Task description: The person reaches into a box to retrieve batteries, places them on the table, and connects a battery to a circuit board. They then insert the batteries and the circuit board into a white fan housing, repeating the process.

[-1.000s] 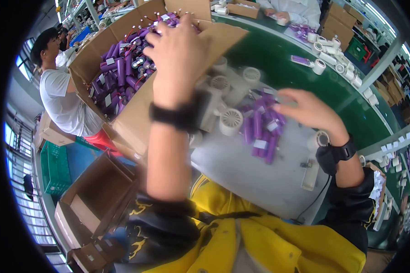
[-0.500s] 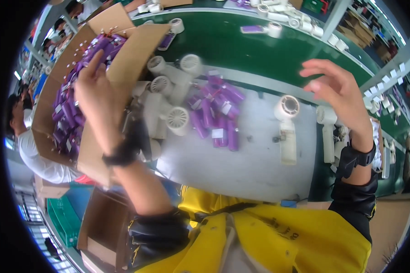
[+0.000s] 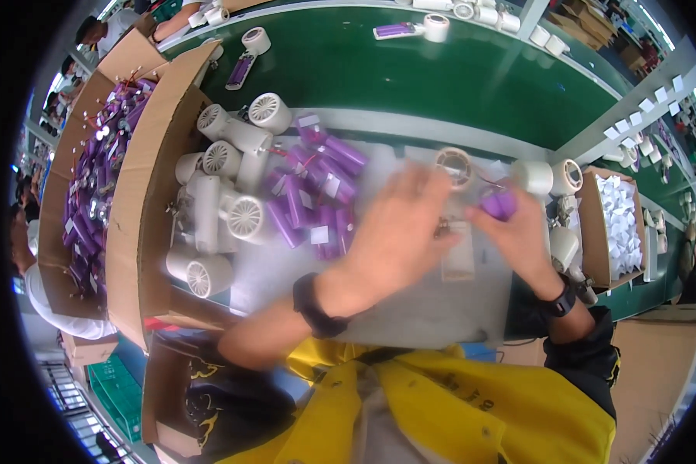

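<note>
– What has changed?
– The left hand (image 3: 390, 236) has been moved from box (image 3: 151, 201) to fan (image 3: 454, 168); its grip cannot be told
– And the battery (image 3: 498, 204)?
– Pinched by the right hand (image 3: 523, 238), near the bench's (image 3: 394, 321) right edge

A long green worktop (image 3: 487, 100) with a pale metal edge curves across the workshop in front of me. At the right, a slanting grey post (image 3: 588, 148) carries small white tags (image 3: 648, 105). Low on the left, I see a green plastic crate (image 3: 116, 396) near blue floor (image 3: 141, 373) and, beyond it, bright, barred windows (image 3: 77, 417).
</note>
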### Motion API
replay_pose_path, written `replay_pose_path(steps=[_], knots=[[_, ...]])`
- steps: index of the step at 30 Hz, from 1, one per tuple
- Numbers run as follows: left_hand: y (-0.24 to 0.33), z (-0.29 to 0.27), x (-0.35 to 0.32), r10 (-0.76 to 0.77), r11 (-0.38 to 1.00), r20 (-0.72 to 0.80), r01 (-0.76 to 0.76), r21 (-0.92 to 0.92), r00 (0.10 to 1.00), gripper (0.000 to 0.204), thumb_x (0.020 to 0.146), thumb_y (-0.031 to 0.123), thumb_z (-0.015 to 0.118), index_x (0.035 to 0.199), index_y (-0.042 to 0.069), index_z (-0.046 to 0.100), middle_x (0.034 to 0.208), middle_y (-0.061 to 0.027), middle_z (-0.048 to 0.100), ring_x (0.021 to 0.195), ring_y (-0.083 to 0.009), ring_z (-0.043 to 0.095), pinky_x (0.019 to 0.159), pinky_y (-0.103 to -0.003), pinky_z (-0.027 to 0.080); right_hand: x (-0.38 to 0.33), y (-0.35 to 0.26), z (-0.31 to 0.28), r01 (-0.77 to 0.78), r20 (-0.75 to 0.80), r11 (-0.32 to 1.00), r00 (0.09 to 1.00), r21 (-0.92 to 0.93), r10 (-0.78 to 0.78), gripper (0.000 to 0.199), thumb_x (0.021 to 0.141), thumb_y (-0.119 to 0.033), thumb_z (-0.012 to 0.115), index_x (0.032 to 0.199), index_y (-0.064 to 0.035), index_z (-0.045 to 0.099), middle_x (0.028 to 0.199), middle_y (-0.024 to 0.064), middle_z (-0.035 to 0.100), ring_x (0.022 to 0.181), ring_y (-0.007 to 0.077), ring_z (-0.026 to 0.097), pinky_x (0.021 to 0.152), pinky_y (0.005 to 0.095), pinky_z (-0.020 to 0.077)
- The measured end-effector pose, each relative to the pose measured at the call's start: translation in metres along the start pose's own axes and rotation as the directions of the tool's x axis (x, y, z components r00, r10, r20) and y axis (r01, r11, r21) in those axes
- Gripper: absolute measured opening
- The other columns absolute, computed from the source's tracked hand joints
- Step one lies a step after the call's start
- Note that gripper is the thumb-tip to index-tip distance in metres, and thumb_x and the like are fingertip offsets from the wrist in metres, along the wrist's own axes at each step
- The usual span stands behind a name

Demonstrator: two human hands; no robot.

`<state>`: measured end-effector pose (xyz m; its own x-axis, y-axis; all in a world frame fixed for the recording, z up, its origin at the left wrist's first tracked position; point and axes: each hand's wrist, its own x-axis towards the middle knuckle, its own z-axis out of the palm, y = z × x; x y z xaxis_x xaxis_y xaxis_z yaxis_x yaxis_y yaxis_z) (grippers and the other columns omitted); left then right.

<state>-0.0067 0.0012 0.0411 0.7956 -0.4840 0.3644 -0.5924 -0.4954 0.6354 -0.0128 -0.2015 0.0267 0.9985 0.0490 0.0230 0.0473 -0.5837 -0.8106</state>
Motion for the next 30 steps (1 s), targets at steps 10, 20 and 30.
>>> replay_pose_path(steps=[10,20,30], knots=[[-0.04,-0.007,0.025,-0.144,0.971,0.44,0.213,-0.112,0.886,0.027,0.079,0.003,0.072,0.101,0.002,0.056,0.091,-0.0154,0.064,0.088,-0.0355,0.064,0.077,-0.041,0.051,-0.002,0.024,0.033,0.302,-0.245,0.95,0.929,0.078,-0.276,0.027,0.071,-0.004,0.08,0.089,-0.0004,0.06,0.084,0.0121,0.062,0.074,0.0244,0.061,0.064,0.0322,0.0502],[-0.042,-0.01,0.014,0.036,0.918,0.363,0.113,-0.38,0.931,0.03,0.077,-0.005,0.073,0.104,0.006,0.069,0.097,-0.0146,0.067,0.087,-0.0336,0.066,0.077,-0.038,0.054,-0.005,0.016,0.023,0.578,-0.066,0.812,0.81,-0.08,-0.582,0.029,0.064,0.005,0.078,0.085,-0.0045,0.061,0.088,0.0093,0.068,0.076,0.0268,0.063,0.065,0.0343,0.0518],[-0.029,0.002,0.005,-0.151,0.901,0.267,0.243,-0.36,0.952,0.029,0.079,-0.006,0.07,0.102,0.01,0.076,0.105,-0.0167,0.066,0.085,-0.0341,0.066,0.074,-0.039,0.055,-0.01,0.022,0.015,0.547,-0.001,0.826,0.834,-0.134,-0.552,0.032,0.06,0.005,0.079,0.086,-0.0059,0.063,0.086,0.0057,0.068,0.078,0.0264,0.062,0.066,0.0349,0.0519]])
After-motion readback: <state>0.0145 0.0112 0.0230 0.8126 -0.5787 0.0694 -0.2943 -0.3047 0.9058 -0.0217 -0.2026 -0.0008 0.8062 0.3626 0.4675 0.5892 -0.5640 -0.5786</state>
